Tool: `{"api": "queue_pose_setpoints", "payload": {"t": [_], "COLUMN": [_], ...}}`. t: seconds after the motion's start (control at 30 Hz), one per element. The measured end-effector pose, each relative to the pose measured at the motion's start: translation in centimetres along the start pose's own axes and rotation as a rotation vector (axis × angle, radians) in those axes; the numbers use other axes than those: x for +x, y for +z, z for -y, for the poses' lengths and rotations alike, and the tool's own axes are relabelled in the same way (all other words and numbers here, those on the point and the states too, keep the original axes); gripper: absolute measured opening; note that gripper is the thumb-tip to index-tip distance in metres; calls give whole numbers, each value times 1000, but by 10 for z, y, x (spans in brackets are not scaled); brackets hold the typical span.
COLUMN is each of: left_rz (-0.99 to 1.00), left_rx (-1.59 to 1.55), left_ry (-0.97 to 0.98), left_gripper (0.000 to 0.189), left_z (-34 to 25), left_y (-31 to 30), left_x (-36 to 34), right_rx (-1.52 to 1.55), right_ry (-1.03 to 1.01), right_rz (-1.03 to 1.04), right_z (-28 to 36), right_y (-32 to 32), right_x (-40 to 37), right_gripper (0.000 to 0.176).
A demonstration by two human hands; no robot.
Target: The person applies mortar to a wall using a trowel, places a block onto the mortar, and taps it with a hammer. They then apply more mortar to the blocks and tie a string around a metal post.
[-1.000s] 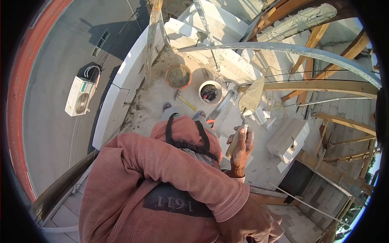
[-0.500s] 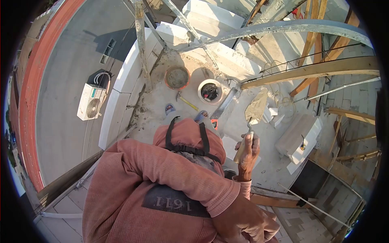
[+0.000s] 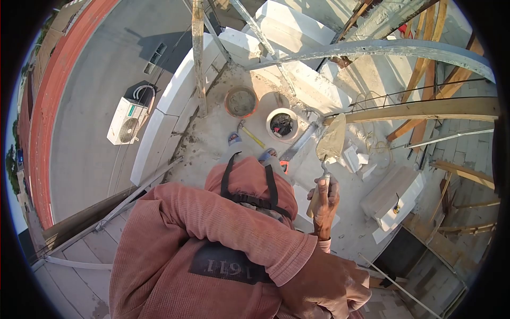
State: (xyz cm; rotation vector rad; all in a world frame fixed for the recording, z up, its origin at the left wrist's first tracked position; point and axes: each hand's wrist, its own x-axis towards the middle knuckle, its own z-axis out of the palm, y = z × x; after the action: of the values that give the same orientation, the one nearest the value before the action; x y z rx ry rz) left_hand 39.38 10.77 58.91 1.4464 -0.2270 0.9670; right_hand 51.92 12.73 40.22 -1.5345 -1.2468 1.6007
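- Since half a second ago: slight leftward swing of pointed, mortar-smeared metal trowel against pale grey floor, now overlapping long brown wooden beam in view.
- Gripping trowel by its tan handle in right hand, fingers wrapped, thumb toward blade; holding it raised over floor.
- Curling fingers of left hand, just beside right forearm; can't tell about anything inside.
- Risk: clipping beam if swinging further; can't read gap from this angle.
- Risk: shedding mortar if tipping blade; can't judge thickness of load.
- Risk: rolling underfoot on yellow-handled hammer, lying close to sandalled right foot, if stepping without looking.
- Container one: round orange-rimmed bucket, holding grey mortar-like mix.
- Container two, near it: round white bucket, holding crumpled black material plus a red bit; can't identify. Close ahead of right foot, so knockable by a careless step.
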Motion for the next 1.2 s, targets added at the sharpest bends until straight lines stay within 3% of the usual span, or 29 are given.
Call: {"api": "queue_pose_setpoints", "payload": {"t": [0.23, 0.37, 0.47, 0.63, 0.77, 0.87, 0.93, 1.0, 1.1, 1.13, 1.2], "left_rz": [61, 113, 156, 200, 73, -48, -295, -659, -746, -757, -731], "left_rx": [6, -10, -10, -5, -7, 8, 169, 218, 669, 856, 1036], "left_ry": [-24, -28, -44, -72, -58, -191, -176, -89, 412, 592, 736], "left_gripper": [24, 23, 23, 23, 27, 25, 24, 21, 21, 22, 24], "left_z": [-16, -29, -44, -82, -107, -136, -178, -240, -346, -365, -365], "left_y": [-11, -26, -39, -72, -106, -148, -172, -186, -198, -197, -185], "left_x": [-7, -22, -36, -70, -122, -180, -218, -239, -206, -194, -189], "right_rx": [8, -89, -126, -111, -120, -121, -145, -142, -164, -176, -204], "right_ry": [-15, 123, 135, 287, 318, 306, 295, 290, 303, 292, 271], "right_rz": [11, 51, -6, -42, -23, -65, -95, -113, -137, -143, -154], "right_z": [-6, 4, 1, 3, 0, 5, 6, 3, 6, 8, 13], "right_y": [9, 16, 31, 63, 95, 126, 140, 151, 162, 166, 171], "right_x": [4, 2, 0, -2, -1, -5, -7, -10, -11, -10, -10], "right_gripper": [50, 61, 51, 52, 52, 50, 49, 52, 52, 52, 53]}}
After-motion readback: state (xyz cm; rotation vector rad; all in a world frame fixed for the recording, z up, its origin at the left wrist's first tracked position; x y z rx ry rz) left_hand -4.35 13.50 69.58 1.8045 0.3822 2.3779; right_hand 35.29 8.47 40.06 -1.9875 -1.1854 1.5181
